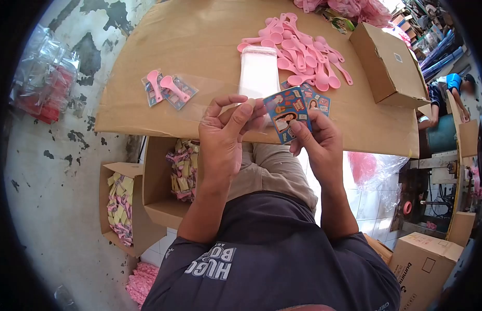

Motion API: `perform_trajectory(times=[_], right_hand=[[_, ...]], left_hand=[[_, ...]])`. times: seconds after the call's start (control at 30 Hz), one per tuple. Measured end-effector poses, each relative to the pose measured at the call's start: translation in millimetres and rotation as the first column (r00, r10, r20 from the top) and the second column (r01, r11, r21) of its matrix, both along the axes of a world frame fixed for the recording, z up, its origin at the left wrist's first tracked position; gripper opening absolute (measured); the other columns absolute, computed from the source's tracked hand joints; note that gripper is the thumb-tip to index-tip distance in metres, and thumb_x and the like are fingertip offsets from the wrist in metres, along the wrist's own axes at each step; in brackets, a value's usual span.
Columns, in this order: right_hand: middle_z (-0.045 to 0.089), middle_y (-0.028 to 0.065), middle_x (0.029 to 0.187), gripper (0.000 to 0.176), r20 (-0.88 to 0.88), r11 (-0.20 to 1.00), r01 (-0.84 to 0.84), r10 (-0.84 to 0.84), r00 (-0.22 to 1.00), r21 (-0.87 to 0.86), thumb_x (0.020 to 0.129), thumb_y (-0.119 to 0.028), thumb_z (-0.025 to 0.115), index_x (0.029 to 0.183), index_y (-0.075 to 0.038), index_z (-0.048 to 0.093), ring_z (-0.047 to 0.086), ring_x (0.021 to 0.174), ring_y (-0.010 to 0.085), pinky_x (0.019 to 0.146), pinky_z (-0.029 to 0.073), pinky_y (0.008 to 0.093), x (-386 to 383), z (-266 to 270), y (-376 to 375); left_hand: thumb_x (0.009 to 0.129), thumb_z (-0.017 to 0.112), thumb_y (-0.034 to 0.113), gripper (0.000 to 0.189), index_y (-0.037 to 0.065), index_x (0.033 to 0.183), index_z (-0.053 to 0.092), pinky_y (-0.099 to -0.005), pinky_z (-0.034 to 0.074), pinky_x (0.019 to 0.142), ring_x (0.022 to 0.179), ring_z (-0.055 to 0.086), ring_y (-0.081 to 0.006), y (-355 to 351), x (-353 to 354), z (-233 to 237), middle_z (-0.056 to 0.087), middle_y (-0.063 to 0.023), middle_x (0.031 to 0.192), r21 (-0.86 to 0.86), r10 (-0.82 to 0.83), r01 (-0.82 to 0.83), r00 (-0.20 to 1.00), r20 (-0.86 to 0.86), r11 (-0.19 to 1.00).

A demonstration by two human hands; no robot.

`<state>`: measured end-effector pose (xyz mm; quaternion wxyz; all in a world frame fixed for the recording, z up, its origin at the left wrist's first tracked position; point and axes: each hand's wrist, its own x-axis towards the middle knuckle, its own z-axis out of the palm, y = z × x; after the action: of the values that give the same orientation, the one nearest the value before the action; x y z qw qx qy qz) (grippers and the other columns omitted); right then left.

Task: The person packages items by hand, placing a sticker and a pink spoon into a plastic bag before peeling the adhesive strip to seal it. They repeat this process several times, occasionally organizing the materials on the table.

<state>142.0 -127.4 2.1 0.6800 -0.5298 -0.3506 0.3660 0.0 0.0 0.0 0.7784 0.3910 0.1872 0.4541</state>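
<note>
My left hand (225, 132) pinches a clear plastic bag (194, 90) between thumb and fingers, and the bag stretches out to the left over the table. In my right hand (322, 142) is a blue printed card (287, 110), gripped at its lower right side. The card's left edge is right at the bag and my left fingertips. Behind it, more blue cards (321, 101) lie on the table beside a stack of clear bags (259, 72). A pile of pink spoons (303, 52) spreads beyond them. To the left, two pink spoons (168, 83) rest on blue cards.
The cardboard-covered table (199, 41) carries a closed carton (389, 65) at the right. Below its left side, open boxes (116, 207) hold many small packets. Plastic bags (49, 72) hang on the left wall. Another person (448, 96) works at the far right.
</note>
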Motion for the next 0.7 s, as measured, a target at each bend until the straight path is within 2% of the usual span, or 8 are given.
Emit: perform_trajectory(times=[0.07,0.17,0.3,0.4,0.5,0.6,0.67,0.7], right_hand=[[0.066,0.001,0.083,0.016,-0.001,0.995,0.092,-0.092,0.996,0.034,0.101,-0.015,0.068,0.108,0.0,0.067,0.058,0.063,0.0052,0.056,0.047,0.0207,-4,1,3],[0.065,-0.0001,0.082,0.016,0.027,0.998,0.061,-0.06,0.998,-0.024,0.101,-0.015,0.068,0.106,0.0,0.067,0.058,0.063,0.0047,0.057,0.046,0.0205,3,5,-11],[0.065,-0.0007,0.08,0.016,0.011,0.999,0.012,-0.012,1.0,-0.049,0.101,-0.015,0.069,0.105,0.0,0.066,0.058,0.064,0.0044,0.057,0.046,0.0203,6,6,-18],[0.064,-0.0009,0.079,0.017,0.015,0.998,0.014,-0.013,1.0,-0.056,0.1,-0.016,0.07,0.104,0.0,0.066,0.058,0.063,0.0042,0.057,0.046,0.0203,6,7,-16],[0.064,-0.0006,0.079,0.017,0.014,0.998,0.057,-0.057,0.998,-0.02,0.1,-0.017,0.07,0.103,0.0,0.066,0.057,0.063,0.0039,0.057,0.046,0.0199,6,5,-12],[0.065,-0.0007,0.08,0.019,0.019,0.998,0.034,-0.033,0.999,-0.043,0.099,-0.018,0.071,0.104,0.0,0.068,0.058,0.064,0.0037,0.058,0.046,0.0196,8,4,-12],[0.066,-0.0009,0.081,0.02,0.075,0.984,-0.097,0.109,0.991,-0.146,0.098,-0.018,0.072,0.106,0.0,0.069,0.059,0.064,0.0036,0.058,0.047,0.0196,12,6,-14],[0.066,-0.0009,0.081,0.02,0.077,0.984,-0.096,0.108,0.991,-0.149,0.098,-0.018,0.072,0.106,0.0,0.069,0.059,0.064,0.0036,0.058,0.047,0.0196,13,8,-14]], left_hand=[[0.096,0.072,0.008,0.018,0.002,0.111,0.063,-0.0317,0.064,0.083,0.097,0.075,-0.0247,4,0,-1,0.076,-0.0169,0.103,0.023,0.03,-0.029,0.998,-0.046,0.999],[0.097,0.072,0.01,0.014,0.001,0.105,0.066,-0.0327,0.062,0.08,0.092,0.076,-0.0246,-4,8,0,0.077,-0.0194,0.099,0.064,0.089,-0.086,0.995,-0.046,0.994],[0.097,0.071,0.01,0.016,0.0,0.109,0.065,-0.0328,0.062,0.08,0.094,0.076,-0.0239,-9,14,0,0.076,-0.02,0.102,0.098,0.09,-0.084,0.994,-0.058,0.992],[0.098,0.07,0.01,0.019,0.0,0.113,0.064,-0.0324,0.062,0.081,0.097,0.075,-0.0227,-14,19,7,0.076,-0.0206,0.106,0.036,0.072,-0.071,0.997,-0.025,0.997],[0.099,0.068,0.01,0.022,-0.001,0.117,0.062,-0.0324,0.062,0.082,0.1,0.074,-0.0215,-14,18,7,0.075,-0.0211,0.109,-0.009,-0.044,0.045,0.998,0.033,0.999],[0.099,0.068,0.009,0.025,-0.001,0.121,0.061,-0.0354,0.063,0.085,0.102,0.073,-0.0227,-14,17,6,0.07,-0.0229,0.12,0.009,-0.046,0.046,0.999,0.012,0.999],[0.099,0.068,0.009,0.025,-0.002,0.119,0.061,-0.0348,0.063,0.084,0.099,0.074,-0.022,-13,16,6,0.072,-0.0226,0.117,0.018,-0.061,0.062,0.997,-0.052,0.998],[0.099,0.068,0.009,0.025,-0.002,0.119,0.061,-0.0348,0.063,0.084,0.099,0.074,-0.022,-13,16,7,0.072,-0.0226,0.117,0.016,-0.063,0.064,0.997,-0.05,0.998]])
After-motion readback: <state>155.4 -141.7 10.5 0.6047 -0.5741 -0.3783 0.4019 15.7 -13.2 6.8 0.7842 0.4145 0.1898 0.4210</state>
